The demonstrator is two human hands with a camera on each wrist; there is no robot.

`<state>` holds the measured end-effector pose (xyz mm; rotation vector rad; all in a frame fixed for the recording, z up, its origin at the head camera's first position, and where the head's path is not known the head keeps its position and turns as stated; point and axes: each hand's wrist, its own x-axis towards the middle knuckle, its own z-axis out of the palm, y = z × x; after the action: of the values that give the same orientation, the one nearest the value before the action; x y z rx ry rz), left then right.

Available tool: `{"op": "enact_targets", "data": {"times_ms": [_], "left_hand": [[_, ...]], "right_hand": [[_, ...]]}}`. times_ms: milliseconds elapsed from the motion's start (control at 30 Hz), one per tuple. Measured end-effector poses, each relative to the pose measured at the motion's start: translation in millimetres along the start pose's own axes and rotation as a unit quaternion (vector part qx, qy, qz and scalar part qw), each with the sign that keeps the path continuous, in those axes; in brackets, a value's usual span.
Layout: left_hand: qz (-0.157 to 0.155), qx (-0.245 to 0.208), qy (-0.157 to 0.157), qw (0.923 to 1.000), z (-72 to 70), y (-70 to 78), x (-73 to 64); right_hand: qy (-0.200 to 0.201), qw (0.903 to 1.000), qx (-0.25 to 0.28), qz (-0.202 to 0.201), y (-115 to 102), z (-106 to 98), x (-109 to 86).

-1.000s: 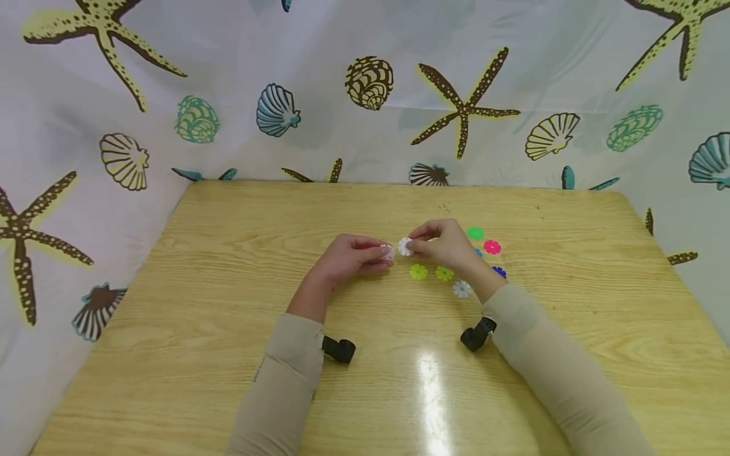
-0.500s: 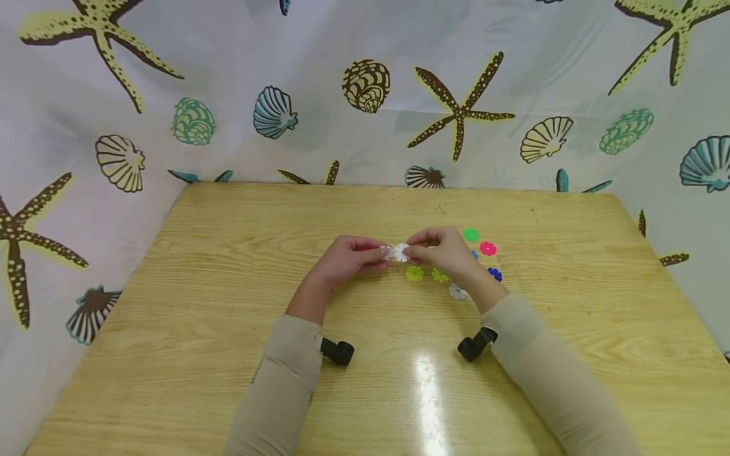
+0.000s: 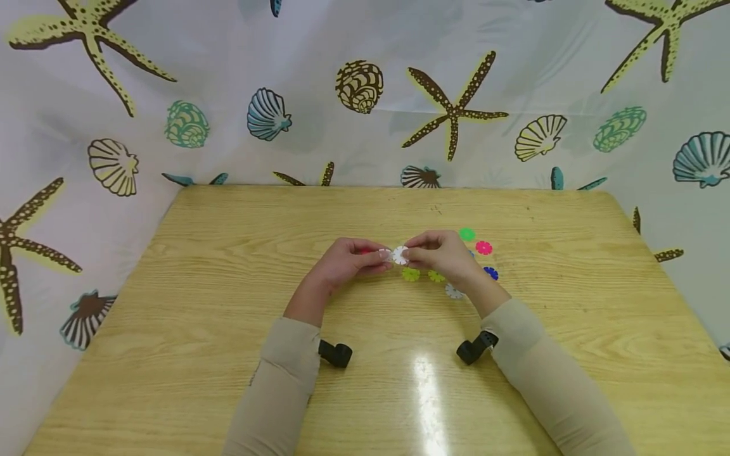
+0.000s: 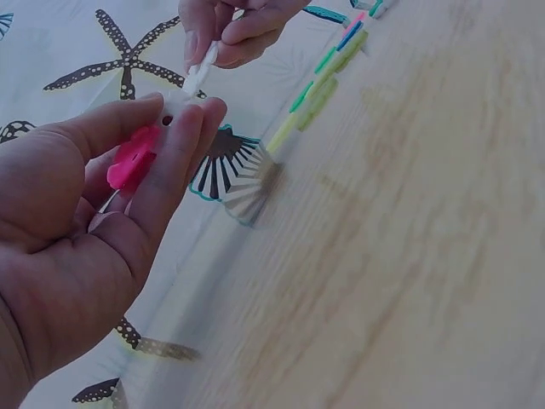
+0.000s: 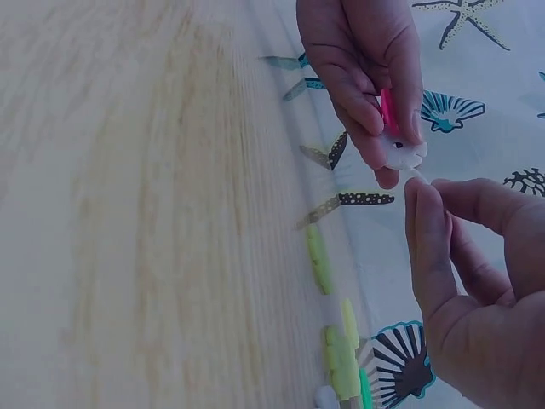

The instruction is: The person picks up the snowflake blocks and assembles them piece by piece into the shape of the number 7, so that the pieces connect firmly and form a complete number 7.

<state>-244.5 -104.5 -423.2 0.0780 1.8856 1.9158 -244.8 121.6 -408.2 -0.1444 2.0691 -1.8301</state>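
Above the table, my left hand [image 3: 345,263] pinches a white notched plastic disc [image 5: 402,154] between thumb and fingers. A pink disc [image 4: 132,159] sits against that white one, partly covered by the left fingers. My right hand [image 3: 447,254] pinches a second white notched disc [image 3: 400,255] by its right side, with thumb and forefinger. The two white discs meet edge to edge, set at an angle to each other in the left wrist view. The fingertips hide parts of both.
Loose notched discs lie on the wooden table [image 3: 228,304] near the right hand: yellow [image 3: 410,274], green [image 3: 467,234], pink [image 3: 483,247], dark blue [image 3: 490,273] and white [image 3: 454,291]. A shell-and-starfish patterned curtain [image 3: 313,95] hangs behind the table and at both sides.
My right hand has moved left and slightly down, bringing its white disc from a small gap up to the left hand's white disc. My left hand has stayed nearly still.
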Motion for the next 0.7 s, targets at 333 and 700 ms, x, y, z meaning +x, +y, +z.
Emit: {"op": "enact_targets", "data": {"times_ms": [333,700], "left_hand": [[0.007,-0.028,-0.010,0.9995,-1.8,-2.0,-0.8],[0.022,-0.032,-0.029,0.9988,-3.8,-4.0,2.0]], "right_hand": [[-0.005,0.9994,0.034,0.004,0.4,2.0,-3.7],[0.015,0.9982,0.057,0.009,-3.5,5.6,-8.1]]}}
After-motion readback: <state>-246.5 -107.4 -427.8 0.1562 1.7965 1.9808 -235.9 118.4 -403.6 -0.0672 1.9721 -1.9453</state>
